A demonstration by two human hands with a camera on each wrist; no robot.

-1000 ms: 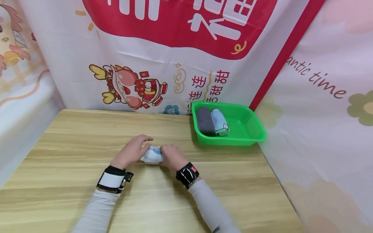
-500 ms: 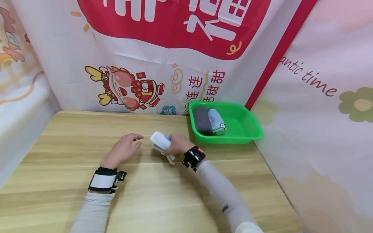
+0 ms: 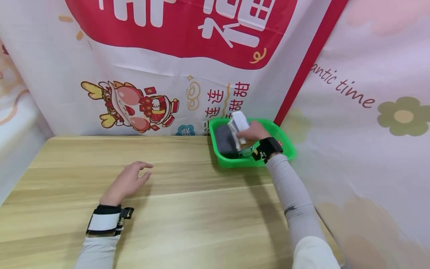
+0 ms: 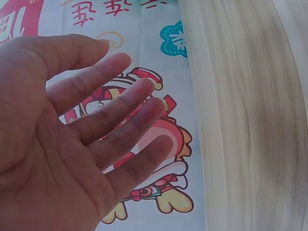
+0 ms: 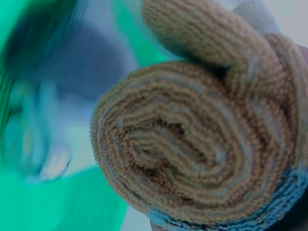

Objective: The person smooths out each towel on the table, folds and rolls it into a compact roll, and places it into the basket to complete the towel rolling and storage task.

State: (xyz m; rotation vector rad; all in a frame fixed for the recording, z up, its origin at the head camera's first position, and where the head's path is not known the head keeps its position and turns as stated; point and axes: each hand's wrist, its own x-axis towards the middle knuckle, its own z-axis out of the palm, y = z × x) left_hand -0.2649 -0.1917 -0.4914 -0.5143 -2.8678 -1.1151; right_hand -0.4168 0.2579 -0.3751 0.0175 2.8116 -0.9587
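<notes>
My right hand (image 3: 256, 130) grips a rolled towel (image 3: 240, 122), pale on the outside, above the green basket (image 3: 231, 163). In the right wrist view the towel's coiled end (image 5: 168, 144) looks brown with a blue edge and hides most of the scene. A dark grey roll (image 3: 224, 141) lies at the basket's left side. Beside it, a light blue roll (image 5: 29, 130) shows blurred in the right wrist view and is mostly covered in the head view. My left hand (image 3: 125, 182), fingers loosely bent and apart, holds nothing over the left part of the table.
The wooden table (image 3: 188, 220) meets a printed cloth backdrop (image 3: 151, 63) along its far edge. Another cloth wall (image 3: 362, 157) with flowers stands close to the right, just past the basket.
My right hand has lifted the towel roll off the table's middle and carried it right and away to above the basket. My left hand has let go and drawn back left.
</notes>
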